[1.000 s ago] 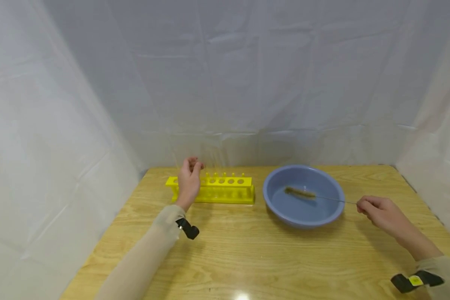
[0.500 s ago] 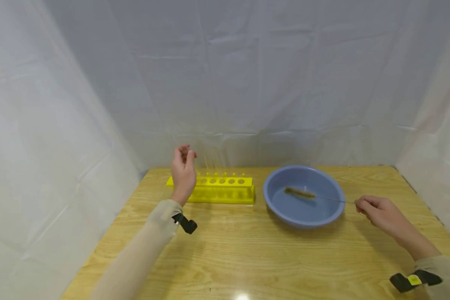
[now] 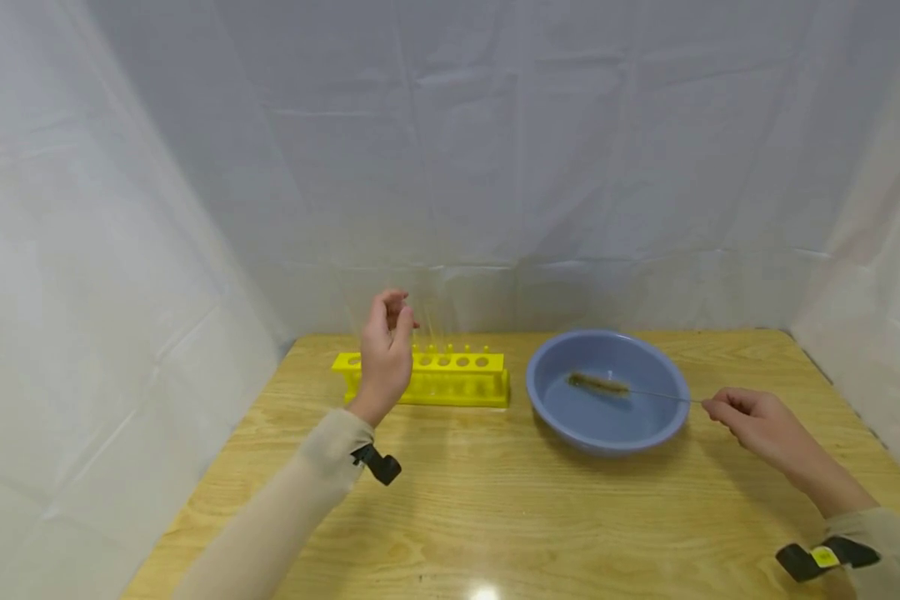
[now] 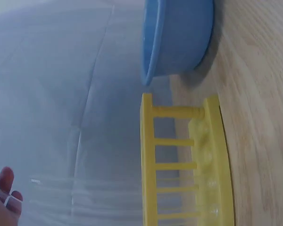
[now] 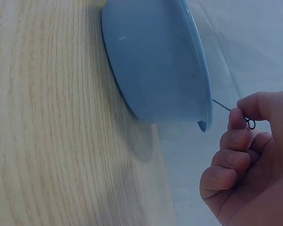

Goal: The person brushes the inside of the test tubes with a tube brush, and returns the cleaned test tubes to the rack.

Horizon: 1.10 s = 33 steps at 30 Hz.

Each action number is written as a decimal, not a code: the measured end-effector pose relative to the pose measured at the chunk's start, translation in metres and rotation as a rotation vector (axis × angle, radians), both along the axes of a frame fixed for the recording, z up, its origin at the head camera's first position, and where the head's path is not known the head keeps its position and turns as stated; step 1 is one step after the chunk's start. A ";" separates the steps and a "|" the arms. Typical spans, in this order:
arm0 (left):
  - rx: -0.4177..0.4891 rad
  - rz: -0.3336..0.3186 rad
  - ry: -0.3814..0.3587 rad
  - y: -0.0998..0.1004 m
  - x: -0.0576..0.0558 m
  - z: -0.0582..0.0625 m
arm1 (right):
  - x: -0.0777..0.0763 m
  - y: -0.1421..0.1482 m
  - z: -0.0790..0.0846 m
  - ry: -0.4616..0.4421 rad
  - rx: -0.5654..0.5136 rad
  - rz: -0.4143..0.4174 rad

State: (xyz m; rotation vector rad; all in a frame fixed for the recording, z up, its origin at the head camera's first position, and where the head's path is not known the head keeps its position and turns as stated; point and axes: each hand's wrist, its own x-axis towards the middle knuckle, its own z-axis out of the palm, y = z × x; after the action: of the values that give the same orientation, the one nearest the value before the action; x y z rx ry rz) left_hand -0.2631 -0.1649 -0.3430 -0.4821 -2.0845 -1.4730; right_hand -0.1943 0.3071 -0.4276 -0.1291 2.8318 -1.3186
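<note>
My left hand (image 3: 387,350) is raised over the left half of the yellow test tube rack (image 3: 450,398), fingers curled. In the left wrist view its fingers (image 4: 5,178) pinch a clear glass test tube (image 4: 1,192) near the rim; the rest of it is out of sight. Other clear test tubes (image 4: 99,188) stand in the rack, faint against the sheet. My right hand (image 3: 753,421) pinches the wire handle of a test tube brush (image 3: 598,384) between thumb and forefinger, the looped wire end (image 5: 251,124) showing beside them. The brush's bristles lie over the inside of the blue basin (image 3: 547,421).
The rack and basin stand side by side toward the back of the wooden table (image 3: 480,508). Pale plastic sheeting (image 3: 480,167) hangs behind the table and along both sides. Dark wrist cameras (image 3: 377,463) are strapped over both sleeves.
My left hand rises and shifts left, then comes back right over the rack, ending higher than at first. My right hand moves slightly left with the brush.
</note>
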 end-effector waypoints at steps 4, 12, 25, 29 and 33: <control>-0.067 -0.050 0.008 0.004 -0.006 -0.016 | 0.000 0.000 -0.002 0.022 0.015 -0.009; -0.192 -0.147 0.051 0.014 0.002 -0.033 | 0.001 0.000 -0.002 0.048 0.018 -0.021; -0.432 -0.170 -0.027 0.032 0.013 -0.054 | 0.000 0.002 -0.005 0.075 0.000 -0.018; -0.537 -0.125 -0.041 0.037 0.014 -0.060 | 0.001 0.001 -0.004 0.098 -0.021 -0.033; -0.642 -0.094 -0.065 0.043 0.014 -0.063 | 0.003 -0.001 0.000 0.129 -0.044 -0.070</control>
State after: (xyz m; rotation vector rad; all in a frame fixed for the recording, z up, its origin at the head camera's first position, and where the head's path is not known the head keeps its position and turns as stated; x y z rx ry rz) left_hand -0.2494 -0.1221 -0.4061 -0.7839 -2.6018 -0.8390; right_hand -0.1911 0.3063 -0.4280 -0.1211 2.9396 -1.4367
